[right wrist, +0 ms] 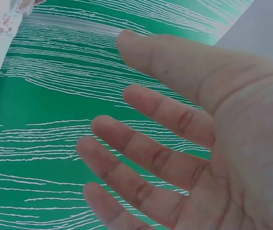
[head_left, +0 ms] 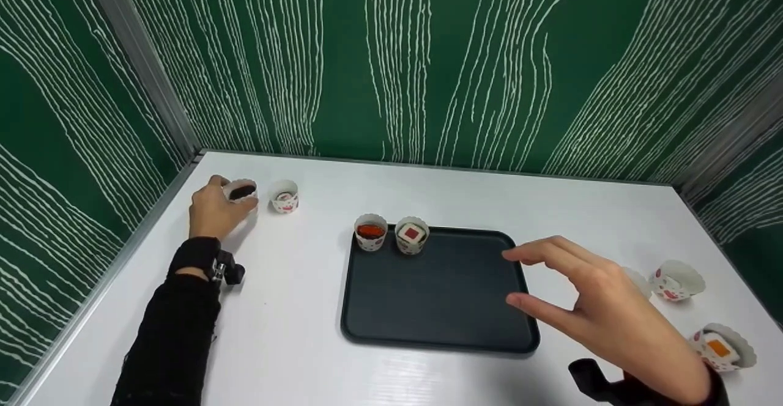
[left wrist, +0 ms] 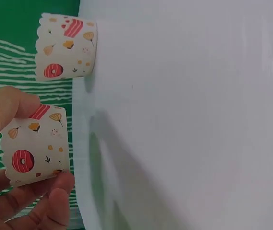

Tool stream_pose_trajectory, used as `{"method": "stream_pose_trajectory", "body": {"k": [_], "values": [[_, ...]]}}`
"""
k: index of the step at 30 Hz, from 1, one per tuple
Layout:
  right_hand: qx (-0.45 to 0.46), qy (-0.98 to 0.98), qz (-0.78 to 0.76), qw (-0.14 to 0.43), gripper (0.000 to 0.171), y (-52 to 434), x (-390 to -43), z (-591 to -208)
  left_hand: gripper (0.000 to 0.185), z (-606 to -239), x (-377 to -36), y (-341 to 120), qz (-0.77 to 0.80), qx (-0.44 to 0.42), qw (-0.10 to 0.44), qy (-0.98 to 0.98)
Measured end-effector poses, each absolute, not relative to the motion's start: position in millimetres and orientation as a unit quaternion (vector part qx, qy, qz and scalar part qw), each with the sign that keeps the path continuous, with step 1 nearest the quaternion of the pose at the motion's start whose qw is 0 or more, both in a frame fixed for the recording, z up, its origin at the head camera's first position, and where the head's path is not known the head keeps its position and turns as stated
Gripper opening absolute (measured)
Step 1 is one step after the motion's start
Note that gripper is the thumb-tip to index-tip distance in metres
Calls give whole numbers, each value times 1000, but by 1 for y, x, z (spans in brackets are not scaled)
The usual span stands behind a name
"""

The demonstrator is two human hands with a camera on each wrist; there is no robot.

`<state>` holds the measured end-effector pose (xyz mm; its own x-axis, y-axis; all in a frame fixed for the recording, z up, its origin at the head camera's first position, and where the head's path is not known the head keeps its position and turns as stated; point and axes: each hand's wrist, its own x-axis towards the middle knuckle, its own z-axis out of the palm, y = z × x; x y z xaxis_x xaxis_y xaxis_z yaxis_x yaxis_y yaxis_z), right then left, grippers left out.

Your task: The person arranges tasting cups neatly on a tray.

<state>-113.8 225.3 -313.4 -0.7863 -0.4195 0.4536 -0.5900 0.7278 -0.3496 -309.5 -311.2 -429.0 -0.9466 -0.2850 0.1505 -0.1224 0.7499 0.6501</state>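
Note:
At the back left of the table, my left hand (head_left: 214,210) grips a white paper baking cup (head_left: 243,192) with something dark inside. In the left wrist view the thumb and fingers pinch that cup (left wrist: 38,143), printed with doughnuts and flowers, from opposite sides. A second printed cup (head_left: 285,197) stands just right of it. My right hand (head_left: 599,296) hovers by the tray's right edge, thumb and fingers spread apart and nothing between them. The right wrist view shows its extended fingers (right wrist: 150,158).
A dark tray (head_left: 440,302) lies mid-table. At its back left corner are a cup with an orange-red filling (head_left: 371,233) and a cup holding a white piece with a red square (head_left: 411,235). More cups (head_left: 676,280) stand on the right, one with an orange-topped piece (head_left: 722,348).

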Motion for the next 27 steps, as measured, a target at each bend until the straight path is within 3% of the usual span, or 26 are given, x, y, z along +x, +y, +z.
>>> {"method": "stream_pose_trajectory", "body": {"k": [19, 27], "values": [[290, -906, 270, 151, 51, 226, -124, -318, 64, -401, -281, -284, -346, 59, 149, -924], [294, -901, 278, 156, 60, 226, -128, -325, 61, -394, -263, -264, -344, 24, 153, -926]]}}
